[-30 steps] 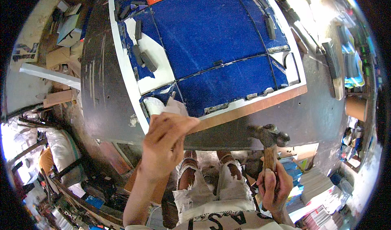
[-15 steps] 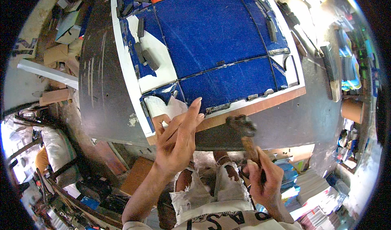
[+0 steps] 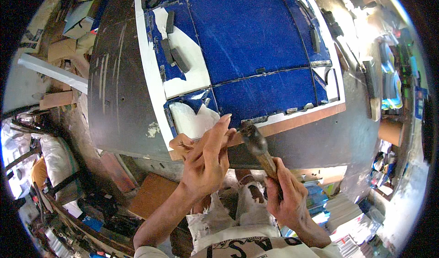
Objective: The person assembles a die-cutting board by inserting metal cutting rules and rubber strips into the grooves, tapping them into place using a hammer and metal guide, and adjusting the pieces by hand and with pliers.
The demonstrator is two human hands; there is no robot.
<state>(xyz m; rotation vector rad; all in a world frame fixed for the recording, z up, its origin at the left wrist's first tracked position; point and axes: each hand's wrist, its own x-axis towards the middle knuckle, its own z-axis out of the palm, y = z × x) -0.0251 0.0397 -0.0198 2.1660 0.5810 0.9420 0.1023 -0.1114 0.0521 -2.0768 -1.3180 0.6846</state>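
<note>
Currently, in the head view, a blue board (image 3: 249,34) is lying on a dark desk (image 3: 119,125), its brown wooden edge (image 3: 304,118) facing the person. The left hand (image 3: 206,155) is bending its fingers over the board's near edge, toward its left corner; whether that grip is closing on anything small, I cannot tell. The right hand (image 3: 288,194) is keeping its grip closed around the wooden handle of a hammer (image 3: 261,150), whose dark head is sitting at the board's near edge, just right of the left hand; contact there is not clear. Dark blocks (image 3: 179,60) are lying on the board's left part, and a long white bar (image 3: 52,72) is lying well left of the board.
</note>
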